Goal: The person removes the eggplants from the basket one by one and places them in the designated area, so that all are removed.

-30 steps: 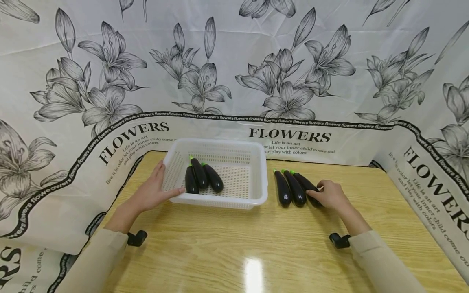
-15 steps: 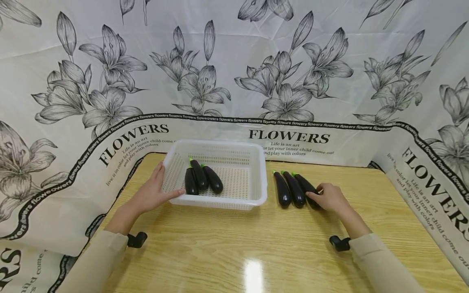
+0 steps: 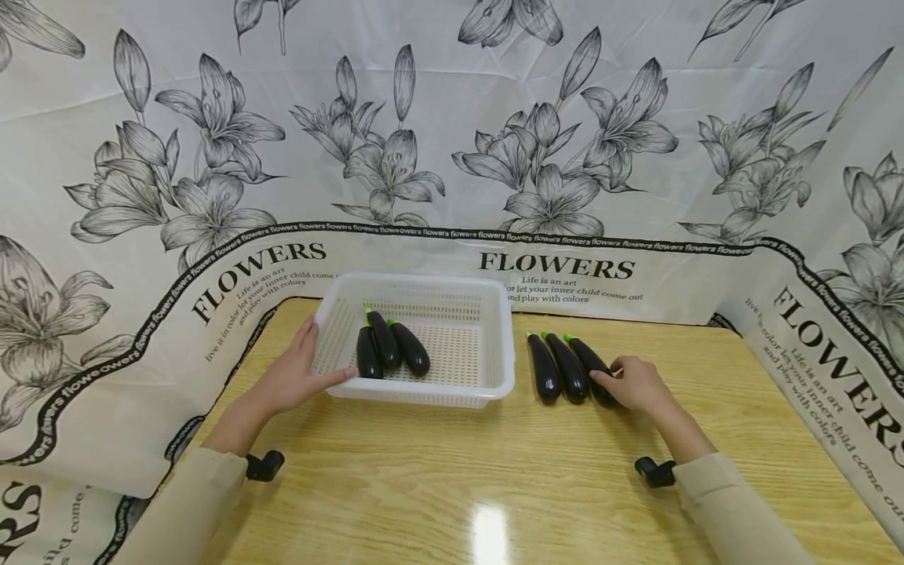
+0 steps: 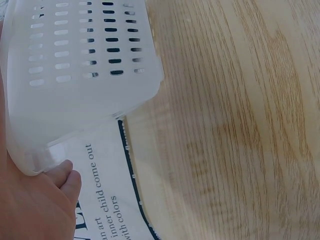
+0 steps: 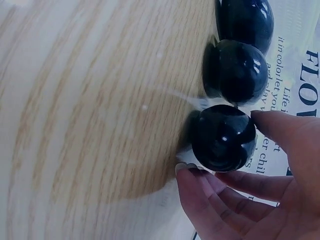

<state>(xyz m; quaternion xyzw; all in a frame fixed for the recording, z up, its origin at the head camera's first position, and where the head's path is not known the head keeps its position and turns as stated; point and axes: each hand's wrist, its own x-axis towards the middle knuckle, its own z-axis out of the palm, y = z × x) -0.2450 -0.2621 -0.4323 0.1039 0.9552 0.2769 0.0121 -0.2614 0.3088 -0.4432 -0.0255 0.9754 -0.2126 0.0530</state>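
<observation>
A white slotted plastic basket [image 3: 498, 345] stands on the wooden table with three dark eggplants [image 3: 384, 350] lying in its left half. My left hand [image 3: 311, 365] holds the basket's near left corner, thumb along the front rim; the left wrist view shows the basket [image 4: 80, 65] above that hand [image 4: 35, 200]. To the right of the basket three more eggplants lie side by side on the table: a left one [image 3: 544, 369], a middle one [image 3: 568, 367] and a right one [image 3: 590, 362]. My right hand [image 3: 613, 382] grips the right eggplant [image 5: 224, 137] at its near end, between thumb and fingers [image 5: 215, 192].
The wooden table [image 3: 452, 471] is ringed at the back and sides by a flower-printed cloth [image 3: 452, 157] marked FLOWERS. A bright light glare [image 3: 489, 530] lies on the near tabletop. Both forearms wear beige sleeves [image 3: 734, 510].
Almost nothing: the head view has shifted slightly. Both hands stay where they were, the right one still at the rightmost eggplant.
</observation>
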